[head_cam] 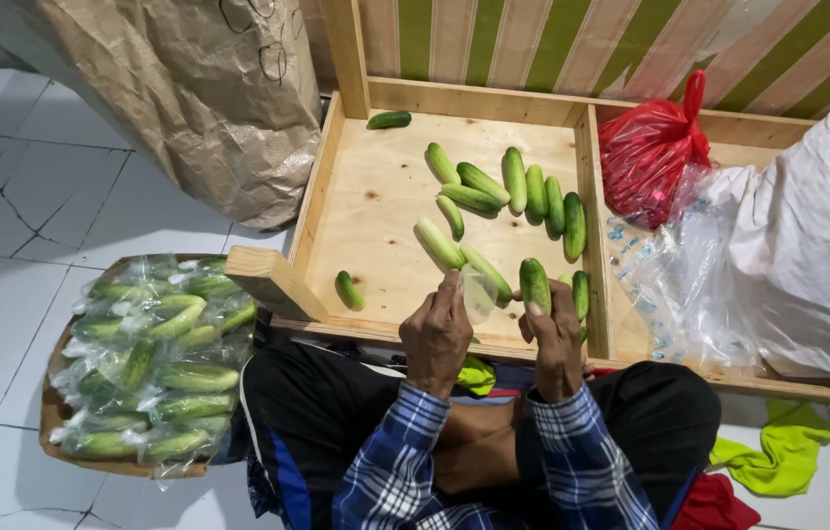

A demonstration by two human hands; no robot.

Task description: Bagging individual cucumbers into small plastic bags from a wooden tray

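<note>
My right hand (pixel 555 339) holds a green cucumber (pixel 535 283) upright by its lower end. My left hand (pixel 438 334) pinches a small clear plastic bag (pixel 479 291) just left of that cucumber. Both hands hover over the near edge of a shallow wooden tray (pixel 376 211). Several loose cucumbers (pixel 513 186) lie on the tray's floor beyond my hands, one alone at the far left corner (pixel 389 120) and one small one near the front left (pixel 348 289).
A woven basket (pixel 54 412) of bagged cucumbers (pixel 160 363) sits at my left on the white tiled floor. A brown sack (pixel 199 98) leans behind it. A red plastic bag (pixel 652 152), clear bags (pixel 675 285) and a white sack (pixel 817 226) fill the right side. Green cloth (pixel 778 456) lies by my right knee.
</note>
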